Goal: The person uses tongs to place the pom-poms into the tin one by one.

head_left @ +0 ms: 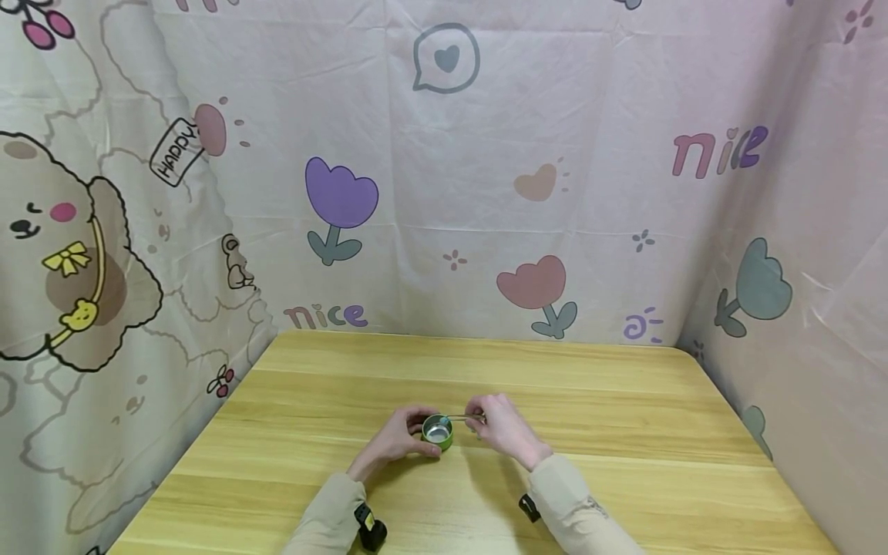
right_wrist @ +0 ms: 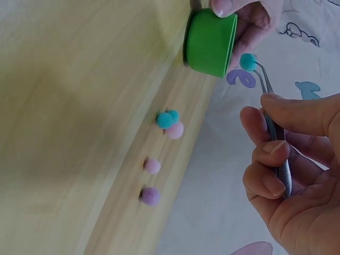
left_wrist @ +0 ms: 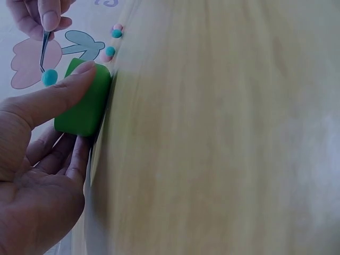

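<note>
The green cup (head_left: 438,432) stands on the wooden tabletop (head_left: 624,432), toward its near edge and about midway between the sides, with the left hand (head_left: 395,438) curled round its left wall. In the left wrist view the thumb lies along the cup's (left_wrist: 84,103) green side and the other fingers wrap behind it, so the left hand (left_wrist: 40,175) grips the cup. Just right of the cup, the right hand (head_left: 501,425) pinches a pair of metal tweezers (head_left: 466,418) between thumb and fingers, its fingers curled around the tool. The tips of the tweezers (right_wrist: 273,133) clamp a small teal pom-pom (right_wrist: 247,61), which hangs right at the cup's (right_wrist: 210,42) rim, just beside its opening; in the left wrist view the same pom-pom (left_wrist: 49,77) sits just off the cup's upper edge. Beyond the cup, on the tabletop, lie loose pom-poms: a teal one (right_wrist: 165,120) touching a pink one (right_wrist: 175,130), then two more pink ones (right_wrist: 152,166) a little apart from that pair. A cartoon-printed cloth (head_left: 486,193) hangs behind and beside the tabletop.
</note>
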Action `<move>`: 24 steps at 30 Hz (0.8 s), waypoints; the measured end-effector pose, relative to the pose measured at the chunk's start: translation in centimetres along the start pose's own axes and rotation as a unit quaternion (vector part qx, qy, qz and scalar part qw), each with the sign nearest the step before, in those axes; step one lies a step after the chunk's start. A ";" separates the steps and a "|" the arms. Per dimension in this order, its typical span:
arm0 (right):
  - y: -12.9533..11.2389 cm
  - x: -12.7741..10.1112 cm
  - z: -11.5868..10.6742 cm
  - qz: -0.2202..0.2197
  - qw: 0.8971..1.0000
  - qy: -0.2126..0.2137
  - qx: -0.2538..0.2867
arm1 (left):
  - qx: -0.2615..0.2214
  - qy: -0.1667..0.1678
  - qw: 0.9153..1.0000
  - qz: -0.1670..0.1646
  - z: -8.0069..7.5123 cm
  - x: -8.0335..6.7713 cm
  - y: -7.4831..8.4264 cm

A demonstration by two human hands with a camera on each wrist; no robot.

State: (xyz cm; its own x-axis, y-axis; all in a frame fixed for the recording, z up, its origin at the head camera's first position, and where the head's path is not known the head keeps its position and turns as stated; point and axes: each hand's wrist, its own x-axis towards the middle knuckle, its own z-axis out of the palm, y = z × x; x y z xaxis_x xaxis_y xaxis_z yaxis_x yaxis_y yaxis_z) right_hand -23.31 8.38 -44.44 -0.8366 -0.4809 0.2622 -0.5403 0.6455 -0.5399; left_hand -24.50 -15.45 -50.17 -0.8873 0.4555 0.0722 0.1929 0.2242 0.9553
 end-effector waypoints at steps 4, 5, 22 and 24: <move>-0.1 0.1 0.2 0.001 1.000 -0.001 -0.009 | 0.004 0.002 1.000 -0.004 0.1 0.0 0.1; -0.1 0.1 0.3 -0.001 1.000 0.000 -0.010 | 0.005 0.002 1.000 -0.003 0.1 0.0 0.1; -0.1 0.2 0.8 -0.002 1.000 -0.009 -0.012 | 0.007 0.003 1.000 -0.008 0.1 0.1 0.2; 0.0 0.2 0.8 0.000 1.000 -0.010 -0.011 | 0.009 0.003 1.000 -0.005 0.0 0.1 0.2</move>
State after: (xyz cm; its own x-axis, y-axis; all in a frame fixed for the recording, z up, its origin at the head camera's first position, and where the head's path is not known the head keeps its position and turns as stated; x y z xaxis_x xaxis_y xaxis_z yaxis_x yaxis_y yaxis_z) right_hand -23.38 7.84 -45.06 -0.8351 -0.4925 0.2452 -0.5417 0.6584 -0.5225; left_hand -24.51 -15.37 -50.02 -0.8921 0.4473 0.0638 0.1905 0.2442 0.9508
